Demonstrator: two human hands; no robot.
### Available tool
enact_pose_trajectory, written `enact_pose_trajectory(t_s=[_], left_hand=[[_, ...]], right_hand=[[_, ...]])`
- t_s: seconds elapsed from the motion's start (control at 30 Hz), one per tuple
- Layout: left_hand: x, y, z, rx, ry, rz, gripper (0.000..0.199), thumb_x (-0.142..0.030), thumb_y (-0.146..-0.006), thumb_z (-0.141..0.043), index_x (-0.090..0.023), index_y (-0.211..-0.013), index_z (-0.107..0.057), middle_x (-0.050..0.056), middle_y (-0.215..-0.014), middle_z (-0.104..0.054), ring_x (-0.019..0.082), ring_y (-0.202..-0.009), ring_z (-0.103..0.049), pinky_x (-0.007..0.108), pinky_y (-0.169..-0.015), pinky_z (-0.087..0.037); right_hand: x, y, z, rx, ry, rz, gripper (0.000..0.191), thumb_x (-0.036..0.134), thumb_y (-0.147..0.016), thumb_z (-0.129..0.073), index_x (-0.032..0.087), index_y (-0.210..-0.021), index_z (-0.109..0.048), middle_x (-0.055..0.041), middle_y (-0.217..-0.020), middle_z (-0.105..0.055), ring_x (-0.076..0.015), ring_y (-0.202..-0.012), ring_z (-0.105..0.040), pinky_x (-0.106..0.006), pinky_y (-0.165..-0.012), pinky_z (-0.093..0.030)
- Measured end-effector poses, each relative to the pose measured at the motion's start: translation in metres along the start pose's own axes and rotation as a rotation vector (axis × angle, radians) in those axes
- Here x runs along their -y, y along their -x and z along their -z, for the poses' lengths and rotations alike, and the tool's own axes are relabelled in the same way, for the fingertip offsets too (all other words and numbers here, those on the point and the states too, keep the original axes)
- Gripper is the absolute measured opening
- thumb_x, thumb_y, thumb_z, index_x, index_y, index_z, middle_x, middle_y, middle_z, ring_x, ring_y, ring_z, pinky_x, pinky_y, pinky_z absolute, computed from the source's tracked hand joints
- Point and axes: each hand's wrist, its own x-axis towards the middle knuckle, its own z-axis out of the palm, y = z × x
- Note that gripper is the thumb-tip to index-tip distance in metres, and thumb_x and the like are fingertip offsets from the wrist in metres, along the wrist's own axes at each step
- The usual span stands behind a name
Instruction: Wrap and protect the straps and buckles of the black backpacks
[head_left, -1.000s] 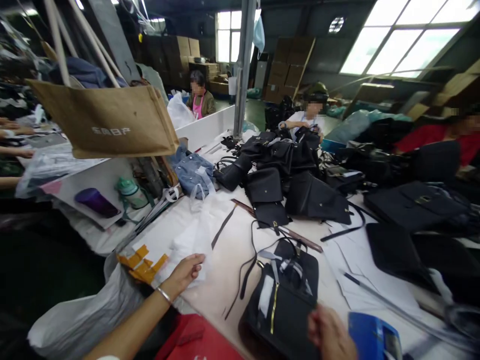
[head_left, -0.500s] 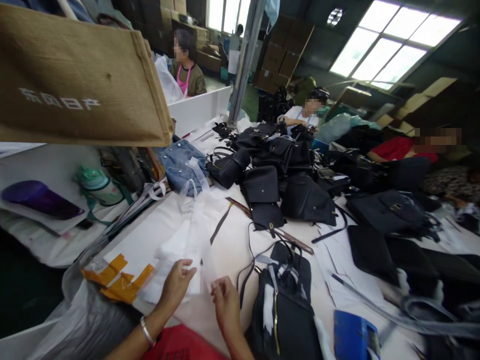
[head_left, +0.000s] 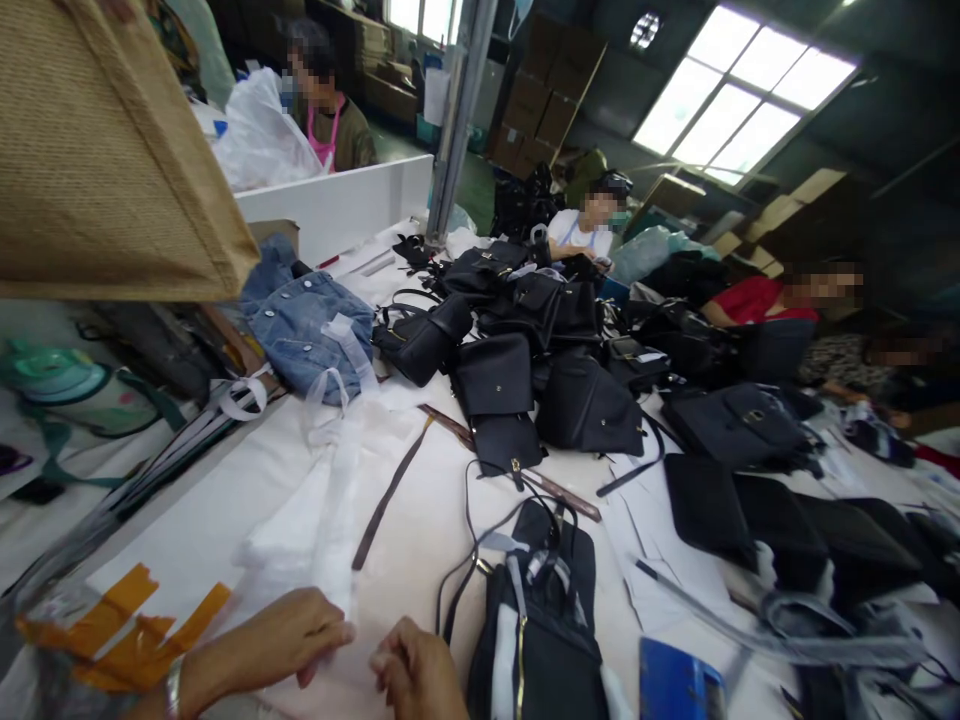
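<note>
Black backpack [head_left: 559,655] lies just beside the right hand [head_left: 420,668], left hand [head_left: 289,635] farther off, both curled, any grip unclear.

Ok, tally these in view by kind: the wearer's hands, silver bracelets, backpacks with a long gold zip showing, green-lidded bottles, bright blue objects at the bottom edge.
Hands: 2, left hand and right hand
Silver bracelet: 1
Gold-zipped backpack: 1
Green-lidded bottle: 1
Bright blue object: 1
Total: 6

Beside our right hand [head_left: 416,670] we see a smooth, matt black leather-look backpack [head_left: 559,640] with a shiny gold metal zip [head_left: 520,668]; beyond our left hand [head_left: 289,638], rumpled, matt blue denim cloth [head_left: 304,345].
</note>
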Motion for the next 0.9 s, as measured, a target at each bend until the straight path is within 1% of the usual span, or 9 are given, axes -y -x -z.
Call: enact_pose_trajectory(t_s=[0.1, 0.2, 0.27, 0.37, 0.5, 0.57, 0.67, 0.77, 0.9], left_hand=[[-0.007, 0.002, 0.004, 0.055, 0.188, 0.112, 0.034, -0.044, -0.086, -0.049, -0.02, -0.073, -0.068, -0.001, -0.058, -0.066, 0.019, -0.057, -0.062, 0.025, -0.059, -0.041], [-0.023, -0.014, 0.002, 0.115, 0.427, 0.104, 0.02, -0.034, -0.077, -0.062, -0.019, -0.088, -0.066, -0.001, -0.071, -0.067, 0.018, -0.065, -0.062, 0.025, -0.06, -0.043], [-0.029, -0.031, -0.005, 0.155, 0.621, 0.088, 0.017, -0.027, -0.07, -0.066, -0.017, -0.083, -0.062, 0.0, -0.075, -0.067, 0.017, -0.067, -0.061, 0.027, -0.062, -0.046], [-0.024, -0.052, -0.019, 0.154, 0.829, 0.101, 0.02, -0.026, -0.066, -0.069, -0.017, -0.075, -0.053, 0.0, -0.067, -0.065, 0.016, -0.058, -0.058, 0.029, -0.057, -0.048], [-0.004, -0.064, -0.032, 0.056, 0.791, 0.119, 0.023, -0.032, -0.072, -0.068, -0.018, -0.074, -0.05, -0.003, -0.056, -0.06, 0.012, -0.047, -0.053, 0.025, -0.048, -0.044], [0.005, -0.066, -0.034, -0.012, 0.756, 0.131, 0.023, -0.034, -0.075, -0.066, -0.017, -0.075, -0.05, -0.003, -0.055, -0.06, 0.011, -0.044, -0.051, 0.023, -0.045, -0.041], [0.01, -0.066, -0.031, -0.124, 0.744, 0.131, 0.024, -0.035, -0.076, -0.065, -0.016, -0.073, -0.05, -0.003, -0.056, -0.059, 0.011, -0.045, -0.052, 0.023, -0.045, -0.041], [0.004, -0.063, -0.023, -0.175, 0.752, 0.11, 0.026, -0.037, -0.076, -0.065, -0.015, -0.072, -0.051, -0.001, -0.059, -0.061, 0.011, -0.047, -0.056, 0.024, -0.049, -0.043], [-0.002, -0.058, -0.017, -0.188, 0.774, 0.079, 0.027, -0.038, -0.079, -0.063, -0.013, -0.076, -0.054, 0.003, -0.065, -0.065, 0.012, -0.052, -0.059, 0.025, -0.055, -0.044]], right_hand=[[0.012, -0.012, 0.014, -0.011, 0.125, 0.031, 0.01, 0.022, -0.085, -0.053, 0.021, -0.078, -0.059, 0.0004, -0.069, -0.068, -0.0151, -0.066, -0.064, -0.02, -0.057, -0.035], [0.019, -0.025, 0.02, 0.044, 0.255, 0.053, 0.021, 0.034, -0.091, -0.047, 0.021, -0.078, -0.059, -0.0016, -0.071, -0.069, -0.0164, -0.067, -0.064, -0.022, -0.057, -0.034], [0.019, -0.033, 0.023, 0.077, 0.312, 0.051, 0.024, 0.037, -0.093, -0.044, 0.021, -0.081, -0.059, -0.0025, -0.072, -0.069, -0.0165, -0.067, -0.064, -0.022, -0.055, -0.034], [0.011, -0.04, 0.029, 0.09, 0.328, 0.039, 0.029, 0.039, -0.094, -0.041, 0.021, -0.08, -0.058, -0.0023, -0.071, -0.069, -0.0152, -0.064, -0.063, -0.022, -0.055, -0.034], [-0.008, -0.051, 0.05, 0.109, 0.277, -0.023, 0.033, 0.039, -0.096, -0.038, 0.021, -0.077, -0.058, -0.0005, -0.067, -0.068, -0.0139, -0.063, -0.063, -0.021, -0.056, -0.036], [-0.021, -0.058, 0.066, -0.009, 0.391, -0.16, 0.03, 0.037, -0.096, -0.038, 0.019, -0.083, -0.059, -0.005, -0.074, -0.07, -0.017, -0.07, -0.066, -0.023, -0.059, -0.038], [-0.041, -0.069, 0.085, -0.194, 0.614, -0.373, 0.033, 0.043, -0.092, -0.045, 0.012, -0.098, -0.057, -0.0164, -0.089, -0.07, -0.0263, -0.084, -0.067, -0.029, -0.067, -0.042], [-0.059, -0.077, 0.093, -0.162, 0.639, -0.453, 0.039, 0.045, -0.086, -0.054, 0.01, -0.102, -0.057, -0.0207, -0.094, -0.069, -0.032, -0.092, -0.065, -0.034, -0.072, -0.043], [-0.067, -0.076, 0.1, -0.125, 0.602, -0.449, 0.021, 0.036, -0.086, -0.053, 0.016, -0.086, -0.059, -0.0167, -0.091, -0.069, -0.0293, -0.092, -0.066, -0.033, -0.073, -0.044]])
